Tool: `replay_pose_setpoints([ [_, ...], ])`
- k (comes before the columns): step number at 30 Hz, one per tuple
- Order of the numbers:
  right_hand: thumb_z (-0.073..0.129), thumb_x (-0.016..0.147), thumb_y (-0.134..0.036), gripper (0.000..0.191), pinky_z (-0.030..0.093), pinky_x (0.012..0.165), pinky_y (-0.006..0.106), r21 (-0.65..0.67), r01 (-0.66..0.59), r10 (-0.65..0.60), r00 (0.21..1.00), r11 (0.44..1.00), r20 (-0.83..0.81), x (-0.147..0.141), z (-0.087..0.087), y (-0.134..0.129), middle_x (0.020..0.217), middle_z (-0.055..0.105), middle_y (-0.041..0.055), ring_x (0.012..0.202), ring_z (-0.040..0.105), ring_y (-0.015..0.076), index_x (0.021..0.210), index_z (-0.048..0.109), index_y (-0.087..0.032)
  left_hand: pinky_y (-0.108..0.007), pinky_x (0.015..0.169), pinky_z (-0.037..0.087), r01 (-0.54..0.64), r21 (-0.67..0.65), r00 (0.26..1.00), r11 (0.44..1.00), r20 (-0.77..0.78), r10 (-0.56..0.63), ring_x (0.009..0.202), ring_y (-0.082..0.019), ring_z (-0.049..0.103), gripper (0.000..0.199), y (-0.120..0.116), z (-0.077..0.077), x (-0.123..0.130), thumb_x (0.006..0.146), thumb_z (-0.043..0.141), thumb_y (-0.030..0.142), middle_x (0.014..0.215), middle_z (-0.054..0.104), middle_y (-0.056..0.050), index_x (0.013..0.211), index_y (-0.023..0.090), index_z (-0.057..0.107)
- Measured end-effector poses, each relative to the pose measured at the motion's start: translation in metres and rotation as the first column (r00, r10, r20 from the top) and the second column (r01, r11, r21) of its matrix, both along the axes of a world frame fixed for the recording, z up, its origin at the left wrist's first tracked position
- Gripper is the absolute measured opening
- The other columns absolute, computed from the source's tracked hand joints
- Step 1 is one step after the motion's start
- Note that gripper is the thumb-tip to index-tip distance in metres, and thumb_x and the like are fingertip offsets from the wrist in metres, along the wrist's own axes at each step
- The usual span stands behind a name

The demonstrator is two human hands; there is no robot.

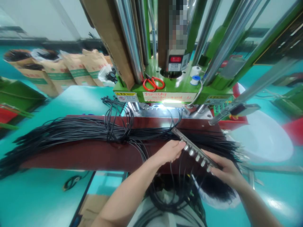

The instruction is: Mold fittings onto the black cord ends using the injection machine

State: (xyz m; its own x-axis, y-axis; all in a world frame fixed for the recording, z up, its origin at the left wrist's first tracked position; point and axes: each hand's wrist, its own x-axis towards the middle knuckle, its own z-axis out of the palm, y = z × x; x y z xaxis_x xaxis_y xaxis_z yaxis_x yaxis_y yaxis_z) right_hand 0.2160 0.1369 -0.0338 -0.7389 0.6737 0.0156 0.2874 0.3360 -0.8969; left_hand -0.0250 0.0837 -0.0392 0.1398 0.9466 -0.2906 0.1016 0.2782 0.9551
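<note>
White basin (262,138), paper sacks (78,71), hands (169,151) (224,168) gripping metal bar (189,145)

Pale walls (30,22) rise above a dark band (47,42) running along the far side of the room. Kraft paper sacks (75,71) stand in a row off to the left, and the glossy teal floor (272,205) throws back a white glare — bright, even light.

Red-handled scissors (153,84) on the green machine (176,86) — kraft sacks (75,71) (leaning) beyond.

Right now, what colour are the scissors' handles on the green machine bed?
Red handles, clearest in the head view.
</note>
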Motion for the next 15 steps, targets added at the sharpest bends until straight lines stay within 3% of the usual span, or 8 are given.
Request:
replay_pose_setpoints([
  [8, 0.050, 0.081, -0.023, 0.050, 0.040, 0.096, 0.037, 0.094, -0.064, 0.050, 0.988, 0.993, 0.147, -0.008, 0.004, -0.004, 0.126, 0.052, 0.0043, 0.113, 0.051, 0.0244, 0.130, 0.045, -0.023, -0.019, 0.031, 0.021, 0.009, -0.066, 0.992, 0.998, 0.126, 0.000, 0.029, -0.004, 0.029, 0.050, 0.001, -0.002, -0.003, 0.076, 0.040, 0.061, 0.038, 0.032, 0.007, 0.050, 0.019, 0.035],
  [15, 0.060, 0.074, -0.031, 0.045, 0.045, 0.091, 0.038, -0.079, 0.145, -0.146, 0.989, 0.986, -0.002, 0.001, 0.002, -0.003, 0.121, 0.057, 0.0049, 0.109, 0.053, 0.0278, 0.119, 0.056, -0.024, -0.016, 0.034, 0.027, -0.120, 0.031, 0.992, 0.992, 0.053, 0.118, 0.035, -0.004, 0.036, 0.039, 0.009, 0.010, 0.000, 0.079, 0.039, 0.057, 0.051, 0.042, 0.007, 0.071, 0.018, 0.041],
])
